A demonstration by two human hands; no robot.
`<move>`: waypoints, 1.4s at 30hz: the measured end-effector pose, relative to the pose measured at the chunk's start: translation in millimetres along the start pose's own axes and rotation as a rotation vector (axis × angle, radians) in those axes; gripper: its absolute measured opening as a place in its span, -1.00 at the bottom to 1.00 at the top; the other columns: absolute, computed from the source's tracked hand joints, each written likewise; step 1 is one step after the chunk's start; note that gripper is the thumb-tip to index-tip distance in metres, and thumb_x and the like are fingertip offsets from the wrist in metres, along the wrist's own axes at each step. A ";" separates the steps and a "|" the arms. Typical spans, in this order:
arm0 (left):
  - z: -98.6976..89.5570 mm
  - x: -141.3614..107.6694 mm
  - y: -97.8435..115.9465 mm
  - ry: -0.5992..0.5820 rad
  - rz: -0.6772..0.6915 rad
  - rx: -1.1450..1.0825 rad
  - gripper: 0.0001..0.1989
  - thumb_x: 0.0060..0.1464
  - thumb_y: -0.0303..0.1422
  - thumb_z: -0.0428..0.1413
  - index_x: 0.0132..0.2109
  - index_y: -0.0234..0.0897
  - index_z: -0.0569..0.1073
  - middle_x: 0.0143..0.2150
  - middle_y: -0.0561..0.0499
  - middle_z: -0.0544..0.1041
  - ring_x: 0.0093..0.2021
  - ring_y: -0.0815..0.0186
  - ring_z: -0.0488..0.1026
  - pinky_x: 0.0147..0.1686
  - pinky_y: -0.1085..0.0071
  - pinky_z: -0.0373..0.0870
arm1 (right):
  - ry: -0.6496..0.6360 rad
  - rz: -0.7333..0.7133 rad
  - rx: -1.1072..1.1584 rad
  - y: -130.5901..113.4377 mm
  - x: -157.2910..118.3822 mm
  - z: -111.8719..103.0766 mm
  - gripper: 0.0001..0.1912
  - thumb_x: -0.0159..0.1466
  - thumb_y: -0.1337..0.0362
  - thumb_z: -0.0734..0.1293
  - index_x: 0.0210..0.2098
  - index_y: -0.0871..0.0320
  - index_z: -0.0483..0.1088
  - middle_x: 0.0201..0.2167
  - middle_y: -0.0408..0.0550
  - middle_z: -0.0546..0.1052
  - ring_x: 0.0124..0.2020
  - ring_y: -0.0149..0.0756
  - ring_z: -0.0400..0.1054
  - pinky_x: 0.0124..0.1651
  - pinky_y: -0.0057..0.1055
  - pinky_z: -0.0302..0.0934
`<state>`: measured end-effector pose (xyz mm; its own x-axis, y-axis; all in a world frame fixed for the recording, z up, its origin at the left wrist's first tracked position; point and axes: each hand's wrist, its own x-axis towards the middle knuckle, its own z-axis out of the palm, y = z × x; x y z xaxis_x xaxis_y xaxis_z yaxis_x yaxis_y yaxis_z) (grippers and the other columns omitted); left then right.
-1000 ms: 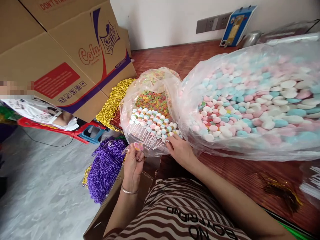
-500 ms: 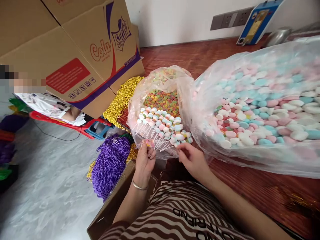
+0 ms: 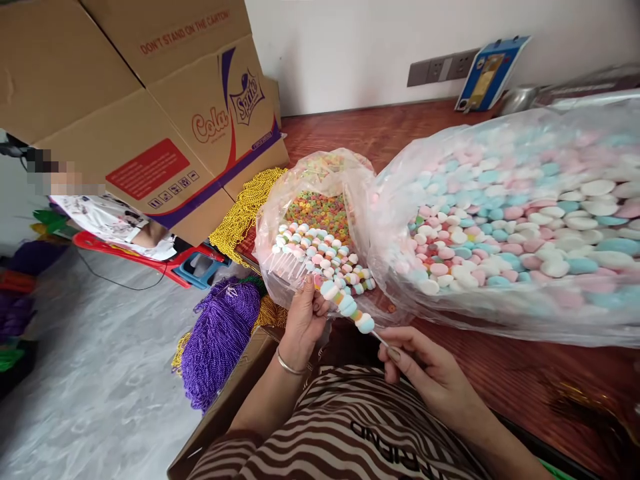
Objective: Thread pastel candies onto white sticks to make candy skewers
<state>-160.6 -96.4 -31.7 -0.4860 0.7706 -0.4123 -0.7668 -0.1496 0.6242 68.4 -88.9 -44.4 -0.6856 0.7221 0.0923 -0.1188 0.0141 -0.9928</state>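
Note:
My right hand (image 3: pixel 425 363) pinches the white stick of a marshmallow skewer (image 3: pixel 347 305), which slants up to the left. The skewer carries blue and white marshmallows with small orange and green rings between them. At its upper end, my left hand (image 3: pixel 305 323) is closed on a small pink-and-yellow piece (image 3: pixel 318 281), partly covered by the fingers. I cannot tell whether that piece is on the stick. Just beyond, several finished-looking skewers (image 3: pixel 325 250) lie in rows on an open clear bag (image 3: pixel 267 227) of colourful ring-shaped pieces (image 3: pixel 320 210).
A large clear bag of pastel marshmallows (image 3: pixel 530 227) covers the right of the red-brown table (image 3: pixel 320 130). Left stand a tall carton (image 3: pixel 165 127), gold beads (image 3: pixel 250 207) and purple beads (image 3: pixel 220 340). A seated person (image 3: pixel 110 217) is behind the carton. A blue device (image 3: pixel 493 73) stands by the wall.
My right hand has lifted one skewer by its stick from the rows and drawn it toward me. My left hand, still holding the pink-and-yellow piece, now meets its upper end.

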 end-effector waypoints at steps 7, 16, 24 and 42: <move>6.8 -4.8 -3.4 -0.037 -0.004 0.042 -0.41 -0.25 -0.21 0.53 -0.42 -0.27 0.22 -0.59 0.29 0.10 -0.66 0.62 0.01 -0.70 0.66 -0.09 | 0.037 0.021 -0.120 5.5 -7.1 -8.7 -0.73 0.47 0.21 0.21 0.10 0.10 0.39 -0.38 -0.12 0.54 -0.46 -0.40 0.48 -0.32 -0.45 0.39; 11.9 3.2 -11.2 -0.050 0.029 0.130 -0.47 -0.16 -0.20 0.49 -0.44 -0.28 0.25 -0.60 0.28 0.08 -0.66 0.62 -0.03 -0.69 0.65 -0.11 | 0.197 -0.167 -0.503 -5.2 -13.7 -19.1 -0.72 0.40 0.30 0.23 0.05 0.07 0.47 -0.43 -0.12 0.59 -0.49 -0.37 0.50 -0.39 -0.49 0.39; 14.9 4.3 -15.4 -0.063 -0.002 0.144 -0.45 -0.18 -0.21 0.50 -0.44 -0.27 0.23 -0.60 0.29 0.08 -0.66 0.62 -0.03 -0.69 0.64 -0.10 | 0.228 -0.063 -0.367 -7.9 -21.9 -28.2 -0.78 0.45 0.20 0.22 -0.04 0.08 0.46 -0.50 -0.17 0.54 -0.50 -0.35 0.48 -0.38 -0.48 0.39; 27.4 -2.4 -25.2 -0.074 0.051 0.328 -0.41 -0.29 -0.15 0.52 -0.52 -0.28 0.24 -0.66 0.29 0.11 -0.68 0.62 0.00 -0.69 0.62 -0.11 | 0.399 -0.352 -0.884 -7.8 -23.4 -23.0 -0.82 0.43 0.34 0.24 -0.04 0.08 0.46 -0.30 -0.05 0.63 -0.36 -0.29 0.55 -0.35 -0.43 0.37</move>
<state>-128.6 -77.6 -28.2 -0.4794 0.8120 -0.3328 -0.5604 0.0086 0.8282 101.9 -90.0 -40.5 -0.4068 0.7534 0.5167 0.4140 0.6562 -0.6309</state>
